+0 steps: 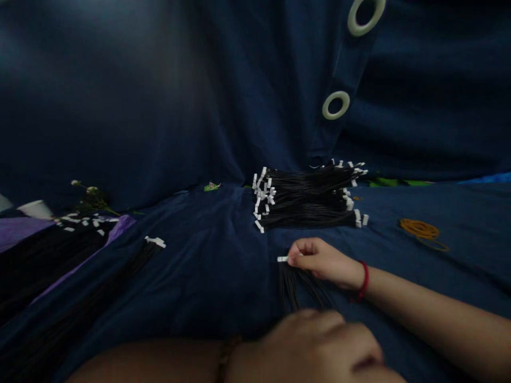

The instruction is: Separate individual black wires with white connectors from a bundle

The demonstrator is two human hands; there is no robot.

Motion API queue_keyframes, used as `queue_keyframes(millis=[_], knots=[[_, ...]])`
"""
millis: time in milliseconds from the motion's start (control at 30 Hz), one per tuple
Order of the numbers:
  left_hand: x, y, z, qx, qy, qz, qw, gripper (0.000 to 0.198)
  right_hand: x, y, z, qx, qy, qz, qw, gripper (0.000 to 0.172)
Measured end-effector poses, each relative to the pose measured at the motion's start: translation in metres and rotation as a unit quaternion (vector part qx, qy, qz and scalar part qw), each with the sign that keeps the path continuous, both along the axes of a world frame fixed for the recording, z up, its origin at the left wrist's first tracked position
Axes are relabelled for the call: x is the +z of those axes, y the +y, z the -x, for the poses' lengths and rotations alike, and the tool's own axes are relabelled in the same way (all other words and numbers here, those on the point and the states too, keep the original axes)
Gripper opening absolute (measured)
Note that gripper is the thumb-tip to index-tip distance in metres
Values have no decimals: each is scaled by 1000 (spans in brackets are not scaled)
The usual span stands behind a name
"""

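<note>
My right hand [323,260] pinches a small bunch of thin black wires [293,284] near a white connector end [282,259], and the wires hang down towards me. Below it, my left hand [315,346] is blurred, with curled fingers, and close to the loose wire ends. Whether it holds anything is hidden. Farther off lies a stacked pile of black wires [307,199] with white ends on both sides. A looser bundle of black wires [154,244] stretches along the blue cloth to the left.
A dark blue cloth [199,276] covers the surface, and a curtain with white eyelets [335,105] hangs behind. Orange rubber bands [419,230] lie right. A wire mass with white tips [51,260] rests on purple fabric, near a white cup [35,209] and a flower sprig [90,198].
</note>
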State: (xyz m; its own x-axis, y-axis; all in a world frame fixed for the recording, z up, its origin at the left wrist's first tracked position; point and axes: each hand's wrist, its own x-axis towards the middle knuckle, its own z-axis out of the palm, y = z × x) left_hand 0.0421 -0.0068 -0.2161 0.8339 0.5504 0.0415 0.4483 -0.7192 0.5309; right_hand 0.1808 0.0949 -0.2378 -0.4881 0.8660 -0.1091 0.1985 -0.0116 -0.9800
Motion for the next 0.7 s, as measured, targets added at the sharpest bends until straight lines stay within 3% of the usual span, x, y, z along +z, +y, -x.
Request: queue_keyframes(millis=[100, 200, 300, 533, 633, 700], knots=[[-9, 10, -2, 58, 85, -149, 984, 36, 0, 0, -1, 1, -8, -3, 1000, 14], [-10, 15, -1, 31, 107, -226, 968, 25, -2, 2, -2, 5, -9, -4, 1000, 14], [0, 15, 2, 16, 90, -216, 972, 16, -6, 4, -3, 16, 1, -6, 1000, 14], [32, 16, 11, 15, 13, -110, 994, 16, -7, 6, -5, 35, 50, 13, 998, 15], [42, 23, 13, 50, -24, -83, 995, 4, -7, 6, -5, 40, 62, 21, 997, 15], [48, 33, 17, 92, -52, -59, 993, 10, -8, 7, -6, 49, 66, 21, 996, 14]])
